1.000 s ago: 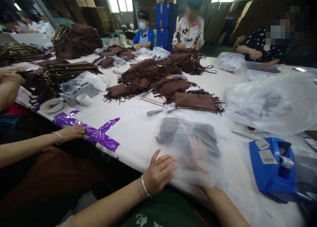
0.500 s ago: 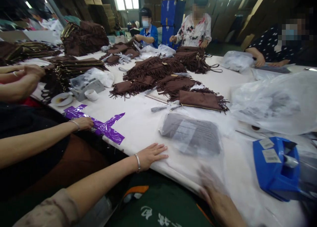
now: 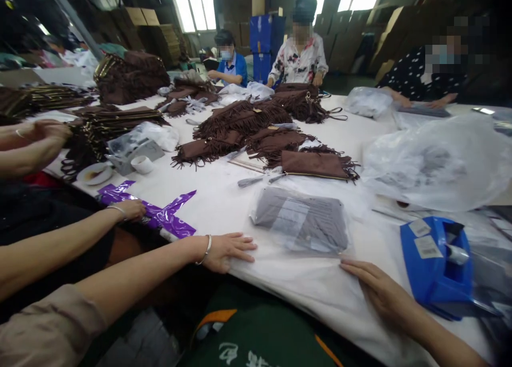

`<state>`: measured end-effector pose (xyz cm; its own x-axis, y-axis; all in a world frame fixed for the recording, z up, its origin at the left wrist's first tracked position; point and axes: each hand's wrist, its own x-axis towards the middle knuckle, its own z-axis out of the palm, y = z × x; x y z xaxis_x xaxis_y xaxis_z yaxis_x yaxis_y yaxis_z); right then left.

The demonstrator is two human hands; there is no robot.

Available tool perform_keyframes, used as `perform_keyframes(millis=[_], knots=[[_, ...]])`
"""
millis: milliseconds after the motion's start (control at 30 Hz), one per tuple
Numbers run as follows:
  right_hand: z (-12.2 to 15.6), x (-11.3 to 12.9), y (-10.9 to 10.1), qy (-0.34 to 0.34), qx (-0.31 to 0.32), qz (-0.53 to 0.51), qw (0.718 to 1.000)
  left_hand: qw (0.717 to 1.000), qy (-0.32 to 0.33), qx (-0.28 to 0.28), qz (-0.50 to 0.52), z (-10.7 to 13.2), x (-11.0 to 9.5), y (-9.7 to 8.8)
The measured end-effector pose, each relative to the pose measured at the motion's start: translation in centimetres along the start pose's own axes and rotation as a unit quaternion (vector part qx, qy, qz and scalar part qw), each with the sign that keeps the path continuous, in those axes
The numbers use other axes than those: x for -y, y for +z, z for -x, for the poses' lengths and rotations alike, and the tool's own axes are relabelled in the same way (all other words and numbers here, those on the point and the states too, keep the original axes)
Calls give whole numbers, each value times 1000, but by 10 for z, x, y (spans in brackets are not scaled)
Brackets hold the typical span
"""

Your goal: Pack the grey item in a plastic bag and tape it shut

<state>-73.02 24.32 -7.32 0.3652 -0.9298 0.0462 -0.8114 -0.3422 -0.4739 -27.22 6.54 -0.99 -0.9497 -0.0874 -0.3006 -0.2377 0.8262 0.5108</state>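
My left hand (image 3: 228,249) lies flat on the white table (image 3: 216,201) near its front edge, fingers spread, holding nothing. Farther right, my right hand (image 3: 382,292) rests palm down on a thin clear plastic sheet (image 3: 312,273) spread over the table edge. Between and just beyond both hands lies a clear bag with a grey item inside (image 3: 302,223). A brown fringed pouch (image 3: 316,164) sits behind that bag.
A blue tape dispenser (image 3: 436,265) stands at the right. A big heap of clear bags (image 3: 436,164) lies behind it. Purple tape strips (image 3: 160,215) and a neighbour's hand (image 3: 130,209) are at the left. Brown fringed bags (image 3: 240,124) fill the middle; several people sit across.
My right hand has slid out from under the plastic toward the table's front edge and settled flat. My left hand has moved left and lowered onto the table. The bagged grey item now lies flat.
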Motion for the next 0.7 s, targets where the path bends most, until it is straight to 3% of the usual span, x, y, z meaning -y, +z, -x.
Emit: perform_keyframes(millis=[133,300,367,400,467,533,600,700], knots=[[13,-2,4,-34,-44,78,995,999,9,-52,-13,6,4,-3],[2,4,14,-98,-102,98,985,990,45,-129,-18,-16,16,8],[7,-3,24,-85,-94,50,991,979,48,-197,16,-26,19,18],[13,-6,31,-47,-107,13,993,966,33,-254,40,-31,19,24],[24,-6,45,84,-173,-68,979,916,-48,-389,88,-38,13,38],[32,7,58,234,-249,-127,931,850,-186,-477,121,-45,2,50],[32,30,65,341,-285,-118,888,803,-323,-488,111,-51,-11,60],[18,67,64,416,-267,8,869,769,-448,-454,49,-57,-24,66]])
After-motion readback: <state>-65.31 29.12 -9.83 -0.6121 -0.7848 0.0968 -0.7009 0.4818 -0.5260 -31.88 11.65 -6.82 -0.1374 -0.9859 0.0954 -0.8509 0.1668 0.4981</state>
